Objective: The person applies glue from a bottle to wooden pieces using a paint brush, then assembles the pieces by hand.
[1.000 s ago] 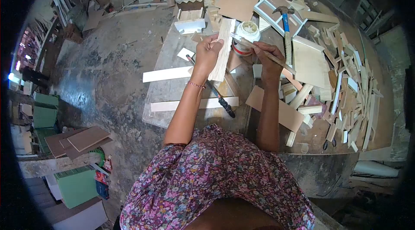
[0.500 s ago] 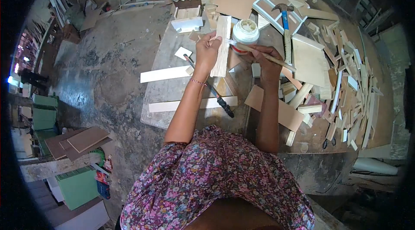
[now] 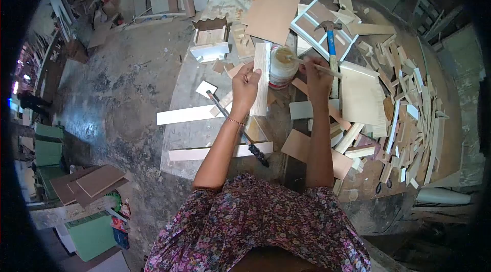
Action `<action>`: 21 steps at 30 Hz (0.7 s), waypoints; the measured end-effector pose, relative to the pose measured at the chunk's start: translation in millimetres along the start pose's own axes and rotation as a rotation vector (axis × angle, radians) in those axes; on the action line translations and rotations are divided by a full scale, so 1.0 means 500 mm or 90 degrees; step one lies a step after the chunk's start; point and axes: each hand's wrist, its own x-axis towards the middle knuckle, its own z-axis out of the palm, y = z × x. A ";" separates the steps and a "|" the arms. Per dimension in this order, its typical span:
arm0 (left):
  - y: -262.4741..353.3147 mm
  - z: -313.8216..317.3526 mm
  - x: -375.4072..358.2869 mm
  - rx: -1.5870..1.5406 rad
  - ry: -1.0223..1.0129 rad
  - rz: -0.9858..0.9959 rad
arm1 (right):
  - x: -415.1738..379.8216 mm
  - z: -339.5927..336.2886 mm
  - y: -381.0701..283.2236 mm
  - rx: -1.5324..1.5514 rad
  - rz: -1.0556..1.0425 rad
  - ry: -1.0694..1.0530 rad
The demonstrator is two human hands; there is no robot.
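Note:
My left hand (image 3: 245,89) is closed on a pale wooden strip (image 3: 262,80), held upright in view over the worktable. White, wet-looking stuff runs along the strip's upper right edge. Just right of it stands an open jar (image 3: 280,73) with yellowish-white residue inside its mouth. My right hand (image 3: 318,78) pinches a brush (image 3: 330,71) by its light wooden handle. The brush's tip reaches into the jar's mouth, where its bristles are hard to make out. Under my left wrist lies a dark rod (image 3: 240,131) with a black, lumpy end.
A blue-handled hammer (image 3: 331,47) lies beyond my right hand by a white frame (image 3: 307,31). Wood offcuts (image 3: 409,118) crowd the table's right side. A small wooden box (image 3: 210,42) sits at the back left. White strips (image 3: 192,114) lie left, and scissors (image 3: 383,185) near the front edge.
The brush has moved from the strip's right edge to the jar's mouth. A white line now shows on the strip's edge. The whole view has shifted, with the table lower in it.

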 end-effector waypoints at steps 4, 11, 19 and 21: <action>-0.010 0.017 0.016 -0.013 -0.007 -0.018 | 0.036 0.017 -0.009 -0.274 -0.046 -0.032; -0.034 0.020 0.044 -0.001 0.021 -0.015 | 0.083 0.040 0.024 -0.379 -0.088 -0.110; -0.065 0.018 0.050 -0.017 0.029 -0.010 | 0.090 0.047 0.021 -0.614 -0.142 -0.213; -0.068 0.018 0.052 -0.025 0.035 0.001 | 0.086 0.046 0.027 -0.656 -0.131 -0.213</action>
